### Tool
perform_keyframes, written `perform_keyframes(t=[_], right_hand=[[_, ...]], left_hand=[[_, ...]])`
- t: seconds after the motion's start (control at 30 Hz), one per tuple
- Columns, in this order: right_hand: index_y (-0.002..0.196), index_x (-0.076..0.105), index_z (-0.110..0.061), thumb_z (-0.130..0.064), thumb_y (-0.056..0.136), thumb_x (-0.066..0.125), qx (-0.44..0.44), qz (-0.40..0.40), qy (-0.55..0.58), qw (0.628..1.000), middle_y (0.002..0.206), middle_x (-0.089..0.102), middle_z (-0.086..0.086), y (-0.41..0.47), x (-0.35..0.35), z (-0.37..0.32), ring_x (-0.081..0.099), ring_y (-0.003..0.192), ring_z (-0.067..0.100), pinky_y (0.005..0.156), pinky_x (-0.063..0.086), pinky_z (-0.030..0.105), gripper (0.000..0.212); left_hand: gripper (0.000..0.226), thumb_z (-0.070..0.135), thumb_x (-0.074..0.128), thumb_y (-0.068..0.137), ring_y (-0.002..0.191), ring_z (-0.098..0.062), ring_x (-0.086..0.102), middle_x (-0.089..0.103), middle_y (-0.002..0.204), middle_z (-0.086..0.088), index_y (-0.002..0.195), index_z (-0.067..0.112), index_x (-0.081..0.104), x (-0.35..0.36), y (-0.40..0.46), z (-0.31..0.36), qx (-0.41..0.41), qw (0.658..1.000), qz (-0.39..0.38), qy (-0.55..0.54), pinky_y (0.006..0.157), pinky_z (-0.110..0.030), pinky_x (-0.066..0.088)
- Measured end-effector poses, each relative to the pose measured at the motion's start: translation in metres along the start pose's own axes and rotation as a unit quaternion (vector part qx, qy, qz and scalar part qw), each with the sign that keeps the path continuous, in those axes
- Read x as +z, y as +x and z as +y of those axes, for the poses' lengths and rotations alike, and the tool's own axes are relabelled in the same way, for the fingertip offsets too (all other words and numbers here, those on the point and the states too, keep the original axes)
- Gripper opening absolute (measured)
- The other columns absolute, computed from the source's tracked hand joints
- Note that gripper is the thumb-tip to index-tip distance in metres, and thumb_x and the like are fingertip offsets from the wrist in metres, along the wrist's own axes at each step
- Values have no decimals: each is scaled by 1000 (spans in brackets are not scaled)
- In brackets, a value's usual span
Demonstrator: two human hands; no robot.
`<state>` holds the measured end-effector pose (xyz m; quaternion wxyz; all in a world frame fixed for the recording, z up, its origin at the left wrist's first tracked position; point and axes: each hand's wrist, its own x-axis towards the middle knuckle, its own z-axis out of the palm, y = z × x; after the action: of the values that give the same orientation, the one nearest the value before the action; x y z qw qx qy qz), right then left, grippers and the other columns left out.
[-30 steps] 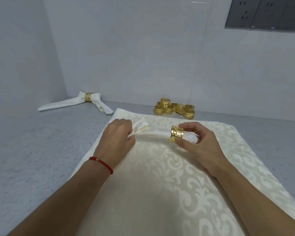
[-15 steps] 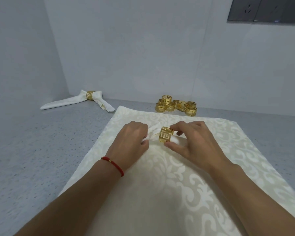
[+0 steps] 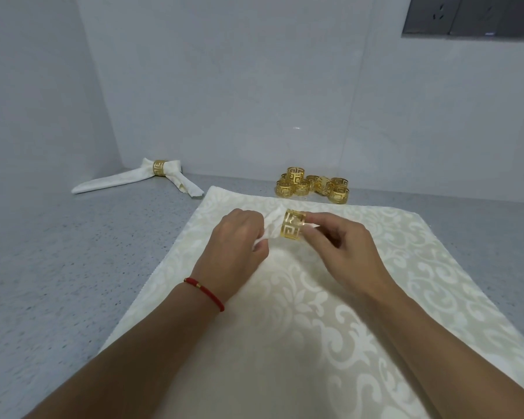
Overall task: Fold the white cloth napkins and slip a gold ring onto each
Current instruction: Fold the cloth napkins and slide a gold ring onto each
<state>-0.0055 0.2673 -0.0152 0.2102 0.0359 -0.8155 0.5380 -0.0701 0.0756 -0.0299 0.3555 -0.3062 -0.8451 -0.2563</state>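
Note:
A rolled white napkin lies across a flat patterned napkin on the counter. My left hand pinches the napkin's bunched left end. My right hand pinches a gold ring that sits around the roll, close to the left hand. The roll's right part is hidden under my right hand. A finished napkin wearing its own gold ring lies at the back left.
A pile of several loose gold rings sits by the back wall, just beyond the flat napkin. The grey speckled counter meets walls at the left and back. A dark socket panel hangs at the upper right.
My right hand has slid the gold ring leftward along the rolled napkin, from near its right end to close beside my left hand. The left hand keeps its hold.

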Motion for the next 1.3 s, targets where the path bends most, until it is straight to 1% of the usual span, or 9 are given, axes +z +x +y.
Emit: perform_keyframes(t=[0.1, 0.23, 0.37, 0.5, 0.6, 0.8, 1.0, 1.17, 1.3], right_hand=[[107, 79, -27, -21, 101, 61, 15, 28, 15, 999, 90, 75, -21, 1, 1, 2, 66, 79, 1, 76, 50, 27, 20], [87, 82, -28, -22, 93, 72, 51, 51, 15, 997, 94, 74, -13, 9, 0, 4, 61, 66, 0, 68, 44, 21, 13], [83, 84, -23, -19, 92, 73, 123, 21, 46, 991, 89, 79, 0, 9, -2, -1, 63, 71, 5, 66, 49, 19, 15], [82, 83, -18, -18, 90, 75, 167, 10, 32, 985, 70, 69, 6, 10, -7, -4, 52, 63, 6, 53, 41, 12, 12], [82, 83, -15, -20, 87, 80, 185, 6, 50, 981, 56, 51, -7, 9, -9, -9, 36, 48, 5, 43, 33, 10, 8], [99, 81, -8, -16, 95, 72, 237, -22, 63, 969, 38, 40, -20, 5, -13, -23, 37, 29, 2, 30, 26, 11, 12], [86, 82, -11, -22, 78, 88, 207, 0, 107, 972, 45, 46, -17, 5, -9, -19, 41, 36, 2, 50, 37, 16, 14], [79, 81, -8, -7, 81, 81, 141, -9, 93, 986, 66, 70, -7, 8, -8, -16, 58, 57, -1, 59, 45, 14, 2], [80, 81, -8, -7, 80, 84, 114, -40, 80, 989, 89, 77, 9, 6, -7, -16, 70, 77, 7, 67, 53, 11, 3]], left_hand=[[37, -5, 71, 65, 64, -17, 40, 41, 65, 4, 69, 15, 40, -2, 1, 0, 7, 1000, -5, -6, 61, -21, 19], [29, -9, 69, 63, 64, -22, 43, 46, 65, -2, 68, 8, 46, -1, 0, 4, 20, 1000, -13, 0, 62, -22, 20], [34, -13, 65, 63, 69, -13, 28, 36, 68, 3, 68, 11, 41, 0, 2, 7, 87, 996, 3, 3, 65, -20, 16], [33, -15, 66, 64, 70, -15, 31, 41, 67, -1, 68, 9, 44, 0, 1, 9, 123, 992, -7, 1, 66, -20, 18], [34, -13, 62, 69, 70, -16, 32, 33, 71, 4, 69, 13, 40, 1, -1, 9, 142, 990, -9, 0, 67, -20, 18], [22, -10, 53, 74, 71, -17, 34, 29, 73, 6, 68, 9, 43, 0, -2, 10, 162, 987, 6, 0, 69, -20, 21], [25, -8, 64, 68, 73, -17, 41, 47, 79, 3, 80, 9, 51, -1, -3, 12, 92, 995, -33, -25, 69, -30, 38], [61, 47, 71, 83, 99, 7, 48, 52, 111, 25, 133, 28, 42, -13, 1, 21, -38, 976, -150, -154, 95, -33, 36], [30, 47, 59, 96, 111, -7, 56, 66, 112, 18, 123, 33, 61, -14, 8, 18, -44, 962, -175, -207, 97, -34, 42]])
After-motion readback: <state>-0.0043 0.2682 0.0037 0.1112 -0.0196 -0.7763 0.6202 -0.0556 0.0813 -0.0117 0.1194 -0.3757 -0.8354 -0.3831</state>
